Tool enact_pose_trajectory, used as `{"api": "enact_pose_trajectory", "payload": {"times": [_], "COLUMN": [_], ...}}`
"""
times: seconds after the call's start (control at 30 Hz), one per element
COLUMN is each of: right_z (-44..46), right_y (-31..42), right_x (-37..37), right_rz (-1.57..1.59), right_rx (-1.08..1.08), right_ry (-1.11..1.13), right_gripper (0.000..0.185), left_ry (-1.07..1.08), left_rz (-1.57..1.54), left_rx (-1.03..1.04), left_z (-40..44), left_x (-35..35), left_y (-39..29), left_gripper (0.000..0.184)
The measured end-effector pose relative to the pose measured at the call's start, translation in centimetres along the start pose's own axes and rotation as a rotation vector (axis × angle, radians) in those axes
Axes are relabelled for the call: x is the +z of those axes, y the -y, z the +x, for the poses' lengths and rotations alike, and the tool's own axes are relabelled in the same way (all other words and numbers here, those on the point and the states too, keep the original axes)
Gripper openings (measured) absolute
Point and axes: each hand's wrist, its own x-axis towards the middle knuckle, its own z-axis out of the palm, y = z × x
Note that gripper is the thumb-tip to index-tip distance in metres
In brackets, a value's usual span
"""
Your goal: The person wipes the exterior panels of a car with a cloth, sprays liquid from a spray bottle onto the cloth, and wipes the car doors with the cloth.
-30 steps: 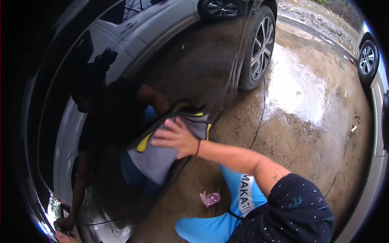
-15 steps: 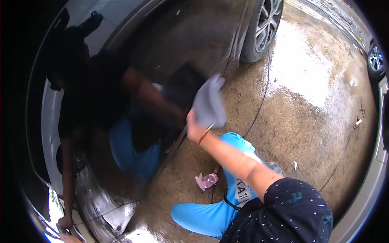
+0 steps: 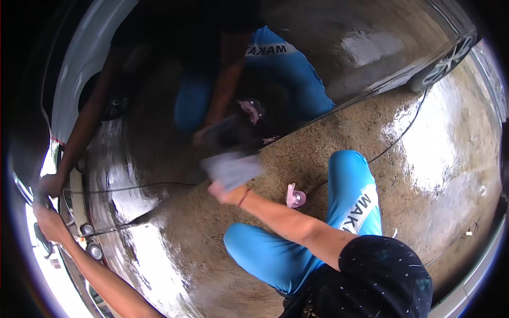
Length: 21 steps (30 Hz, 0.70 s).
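My right hand (image 3: 228, 194) is closed on a grey cloth (image 3: 233, 168), blurred by motion, at the lower edge of a glossy black car panel (image 3: 159, 90). Far to the left, my left hand (image 3: 51, 222) is against the car's edge; how its fingers lie is unclear. The panel mirrors both arms, the blue trousers and a pink bottle. On the wet floor between the cloth and my knees stands a pink spray bottle (image 3: 296, 196).
A car wheel (image 3: 442, 66) is at the upper right, with a dark hose or cable (image 3: 398, 139) running from it over the wet brown floor (image 3: 313, 139). Another vehicle's pale side (image 3: 469, 289) edges the lower right. My bent knees in blue trousers (image 3: 265, 254) are below the panel.
The view has turned toward the left end of the panel. My right hand, earlier spread on the cloth against the panel, now grips it lower and farther left. More of my left arm shows.
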Motion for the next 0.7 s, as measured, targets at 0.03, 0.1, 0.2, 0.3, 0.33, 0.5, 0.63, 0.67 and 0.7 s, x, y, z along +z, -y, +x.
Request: {"api": "enact_pose_trajectory", "payload": {"times": [0.03, 0.1, 0.2, 0.3, 0.33, 0.5, 0.63, 0.67, 0.7], "right_z": [-0.4, 2.1, 6.6, 12.2, 14.7, 22.2, 17.9, 15.6, 14.1], "right_y": [1.6, 0.9, 1.5, -3.4, -4.6, 4.2, 14.2, 14.7, 14.6], "right_x": [2.5, 3.4, -13.6, -28.1, -33.8, -32.8, -11.8, -8.5, -7.5], "right_rz": [0.070, 0.423, -0.305, -0.541, -0.474, -0.547, -0.809, -0.866, -0.889], "right_rx": [-0.178, -0.411, -0.310, -0.246, -0.227, -0.307, -0.705, -0.851, -0.968], "right_ry": [0.267, 0.360, 0.634, -0.336, -0.629, -0.980, -0.446, -0.201, 0.095], "right_gripper": [0.072, 0.089, 0.095, 0.097, 0.097, 0.101, 0.104, 0.105, 0.106], "left_ry": [-0.070, -0.194, -0.211, -0.304, -0.158, -0.113, -0.153, -0.137, -0.159], "left_rz": [0.011, 0.029, 0.037, -0.048, -0.141, -0.385, -0.484, -0.472, -0.515], "left_rx": [0.119, 0.318, 0.285, 0.238, -0.030, -0.227, -0.171, -0.243, -0.240], "left_z": [0.4, 1.4, 1.0, -0.3, -1.0, -1.3, -2.4, -2.9, -3.3], "left_x": [1.2, 2.5, 1.2, -2.6, -6.5, -8.4, -8.4, -9.2, -9.2], "left_y": [0.9, 2.0, -0.1, -3.5, -6.9, -9.2, -9.2, -10.4, -10.5], "left_gripper": [0.039, 0.031, 0.030, 0.030, 0.038, 0.057, 0.037, 0.037, 0.038]}}
